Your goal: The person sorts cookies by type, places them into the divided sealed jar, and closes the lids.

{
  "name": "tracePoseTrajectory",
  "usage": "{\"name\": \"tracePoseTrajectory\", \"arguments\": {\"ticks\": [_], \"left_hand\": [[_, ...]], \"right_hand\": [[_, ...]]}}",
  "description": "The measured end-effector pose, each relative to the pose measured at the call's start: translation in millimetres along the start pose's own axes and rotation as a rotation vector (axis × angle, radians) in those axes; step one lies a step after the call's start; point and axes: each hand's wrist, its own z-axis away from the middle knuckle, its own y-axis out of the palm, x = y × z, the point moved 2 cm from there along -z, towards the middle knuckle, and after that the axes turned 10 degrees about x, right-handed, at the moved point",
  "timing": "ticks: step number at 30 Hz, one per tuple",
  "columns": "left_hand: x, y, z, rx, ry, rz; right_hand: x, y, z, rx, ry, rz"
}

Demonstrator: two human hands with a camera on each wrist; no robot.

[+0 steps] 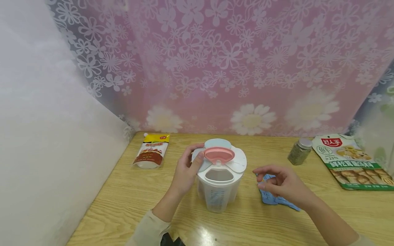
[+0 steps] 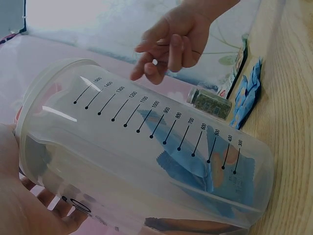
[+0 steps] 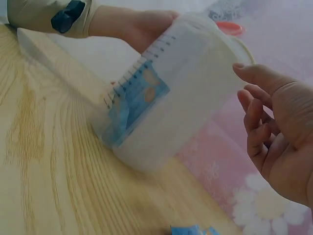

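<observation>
A translucent storage container (image 1: 217,198) with a white lid (image 1: 239,160) stands on the table in the head view. Its pink flap (image 1: 219,155) is raised, leaving the front opening (image 1: 219,175) uncovered. My left hand (image 1: 187,171) grips the container's left side at the lid, thumb beside the flap. Through the wall, blue packets (image 2: 193,166) show low inside, next to printed volume marks. My right hand (image 1: 284,184) hovers right of the container, fingers loosely bent, holding nothing. Below it a blue packet (image 1: 269,199) lies on the table, partly hidden by that hand.
To the left lies a yellow, white and brown pouch (image 1: 152,150). A small glass jar (image 1: 299,152) with a grey cap stands at the back right, beside a large green and white food bag (image 1: 354,164). Flowered pink cloth (image 1: 227,68) hangs behind the table.
</observation>
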Motion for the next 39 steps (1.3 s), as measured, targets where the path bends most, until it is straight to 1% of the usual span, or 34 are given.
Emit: {"name": "tracePoseTrajectory", "arguments": {"ticks": [3, 10, 19, 25, 30, 34, 39], "left_hand": [[0.2, 0.1, -0.1, 0.001, 0.001, 0.012], [-0.1, 0.0, 0.3, 0.009, 0.016, 0.021], [0.8, -0.1, 0.1, 0.006, 0.019, 0.022], [1.4, -0.2, 0.0, 0.014, 0.013, 0.032], [1.1, -0.2, -0.1, 0.018, 0.022, 0.038], [1.2, -0.3, -0.2, 0.015, 0.025, 0.036], [1.4, -0.3, -0.1, 0.015, 0.025, 0.03]], "right_hand": [[-6.9, -4.7, 5.1, 0.034, -0.005, -0.004], [-24.6, -17.4, 15.2, 0.025, 0.07, 0.062], [-49.1, -26.0, 25.9, 0.105, 0.115, 0.133], [-60.0, -31.0, 30.7, 0.134, 0.166, 0.133], [-69.0, -35.7, 31.2, 0.154, 0.157, 0.142], [-78.4, -38.8, 30.4, 0.152, 0.169, 0.179], [-88.4, -39.6, 30.8, 0.112, 0.21, 0.254]]}}
